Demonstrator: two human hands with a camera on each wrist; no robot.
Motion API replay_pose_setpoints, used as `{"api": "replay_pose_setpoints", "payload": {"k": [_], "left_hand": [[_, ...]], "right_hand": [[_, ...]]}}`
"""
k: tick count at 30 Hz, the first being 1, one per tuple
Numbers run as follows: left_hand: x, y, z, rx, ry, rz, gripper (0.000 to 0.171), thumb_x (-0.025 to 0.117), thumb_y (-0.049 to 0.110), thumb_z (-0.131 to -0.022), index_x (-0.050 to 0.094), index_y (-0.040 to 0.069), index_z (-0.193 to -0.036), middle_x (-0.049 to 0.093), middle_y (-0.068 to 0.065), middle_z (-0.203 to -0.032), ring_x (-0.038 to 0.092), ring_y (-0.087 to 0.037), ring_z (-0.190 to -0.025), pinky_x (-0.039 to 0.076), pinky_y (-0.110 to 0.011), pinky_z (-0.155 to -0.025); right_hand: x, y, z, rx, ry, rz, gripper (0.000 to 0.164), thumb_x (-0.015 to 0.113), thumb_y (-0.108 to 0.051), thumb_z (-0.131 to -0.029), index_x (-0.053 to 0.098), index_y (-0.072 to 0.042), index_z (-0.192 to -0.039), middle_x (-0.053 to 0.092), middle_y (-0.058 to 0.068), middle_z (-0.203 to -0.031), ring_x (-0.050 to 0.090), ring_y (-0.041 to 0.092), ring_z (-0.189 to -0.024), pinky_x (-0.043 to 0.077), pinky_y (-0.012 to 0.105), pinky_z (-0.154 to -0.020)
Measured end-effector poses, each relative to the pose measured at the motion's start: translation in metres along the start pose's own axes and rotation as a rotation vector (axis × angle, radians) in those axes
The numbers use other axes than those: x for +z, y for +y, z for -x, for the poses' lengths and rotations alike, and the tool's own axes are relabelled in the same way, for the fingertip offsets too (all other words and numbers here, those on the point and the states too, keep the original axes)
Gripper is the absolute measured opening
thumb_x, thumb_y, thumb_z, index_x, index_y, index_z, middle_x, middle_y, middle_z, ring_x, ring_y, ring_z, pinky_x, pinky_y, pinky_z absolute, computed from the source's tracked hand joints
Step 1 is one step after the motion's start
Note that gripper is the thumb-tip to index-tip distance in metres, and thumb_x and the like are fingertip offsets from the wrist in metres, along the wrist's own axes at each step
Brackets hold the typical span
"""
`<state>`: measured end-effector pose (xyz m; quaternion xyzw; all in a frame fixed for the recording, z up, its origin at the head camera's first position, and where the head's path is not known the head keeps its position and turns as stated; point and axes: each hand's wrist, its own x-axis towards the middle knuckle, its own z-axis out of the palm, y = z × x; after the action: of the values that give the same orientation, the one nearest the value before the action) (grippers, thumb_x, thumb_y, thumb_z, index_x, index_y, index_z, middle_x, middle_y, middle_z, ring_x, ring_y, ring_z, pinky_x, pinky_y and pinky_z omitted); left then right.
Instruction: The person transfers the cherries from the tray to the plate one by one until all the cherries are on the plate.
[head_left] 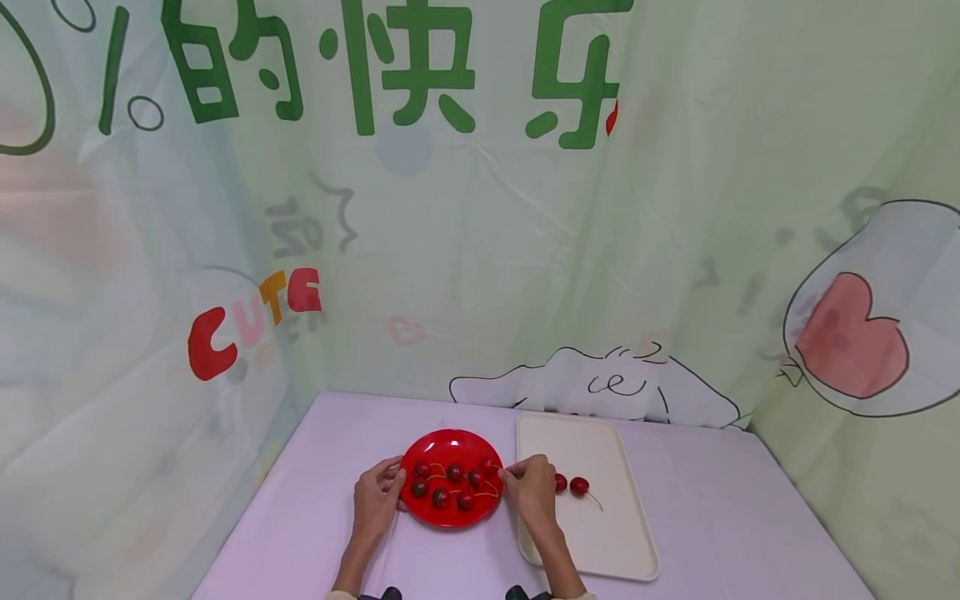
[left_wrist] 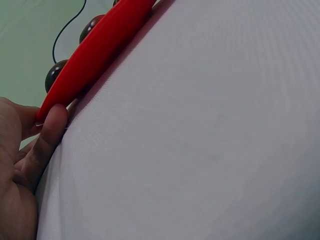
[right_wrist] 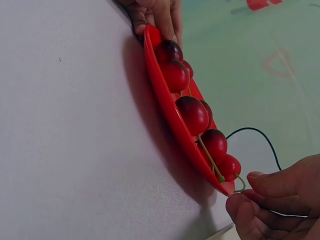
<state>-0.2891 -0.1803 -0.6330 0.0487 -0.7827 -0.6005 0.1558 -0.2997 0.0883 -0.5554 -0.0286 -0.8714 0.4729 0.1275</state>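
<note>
A round red plate (head_left: 450, 521) carries several dark red cherries (head_left: 440, 498), some with green stems. My left hand (head_left: 376, 500) grips its left rim; in the left wrist view, the thumb and a finger (left_wrist: 54, 125) close on the edge from both faces. At the opposite rim is my right hand (head_left: 532, 492). In the right wrist view its thumb (right_wrist: 272, 183) sits just above the edge, beside a curved stem, with curled fingers right under the rim. A shadow shows along the plate's underside there.
A cream rectangular tray (head_left: 600, 542) lies on the right, partly behind my right forearm. On it are two cherries (head_left: 579, 486), one half hidden by the hand. The table has a pale lilac cloth (head_left: 720, 517), and printed curtains (head_left: 480, 250) hang behind and at the sides.
</note>
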Motion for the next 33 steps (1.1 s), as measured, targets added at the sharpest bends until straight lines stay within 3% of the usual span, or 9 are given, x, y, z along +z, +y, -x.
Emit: {"api": "replay_pose_setpoints", "payload": {"k": [13, 20, 25, 33], "left_hand": [[0.000, 0.002, 0.003, 0.000, 0.003, -0.009, 0.033, 0.067, 0.007, -0.108, 0.070, 0.000, -0.140, 0.077, -0.025, -0.116, 0.067, -0.012, -0.053, 0.059, -0.019, -0.057], [-0.001, 0.002, 0.003, 0.010, 0.002, 0.004, 0.033, 0.067, 0.006, -0.107, 0.070, -0.001, -0.140, 0.077, -0.026, -0.116, 0.067, -0.010, -0.055, 0.060, -0.020, -0.056], [-0.001, 0.002, 0.004, 0.003, 0.006, -0.006, 0.033, 0.067, 0.007, -0.107, 0.070, 0.000, -0.140, 0.077, -0.025, -0.115, 0.068, -0.010, -0.056, 0.060, -0.020, -0.058], [0.000, 0.005, 0.006, -0.004, 0.008, -0.022, 0.034, 0.067, 0.006, -0.108, 0.070, 0.000, -0.141, 0.076, -0.026, -0.117, 0.068, -0.011, -0.058, 0.060, -0.018, -0.059]], "right_hand": [[-0.019, 0.003, 0.001, 0.052, -0.001, -0.013, 0.011, 0.084, -0.004, -0.093, 0.085, 0.006, -0.097, 0.079, 0.015, -0.077, 0.068, 0.013, -0.061, 0.063, 0.027, -0.063], [-0.043, 0.003, 0.004, -0.031, 0.093, -0.034, 0.010, 0.084, -0.003, -0.088, 0.085, 0.007, -0.089, 0.077, 0.014, -0.068, 0.068, 0.015, -0.058, 0.052, 0.023, -0.054], [-0.060, 0.024, 0.002, -0.077, 0.177, -0.065, 0.007, 0.085, -0.003, -0.084, 0.085, 0.004, -0.083, 0.077, 0.007, -0.064, 0.064, 0.010, -0.059, 0.048, 0.027, -0.055], [-0.092, 0.040, 0.003, 0.071, 0.195, 0.001, 0.013, 0.083, -0.004, -0.090, 0.083, 0.009, -0.094, 0.080, 0.019, -0.076, 0.067, 0.009, -0.062, 0.048, 0.022, -0.057]]}}
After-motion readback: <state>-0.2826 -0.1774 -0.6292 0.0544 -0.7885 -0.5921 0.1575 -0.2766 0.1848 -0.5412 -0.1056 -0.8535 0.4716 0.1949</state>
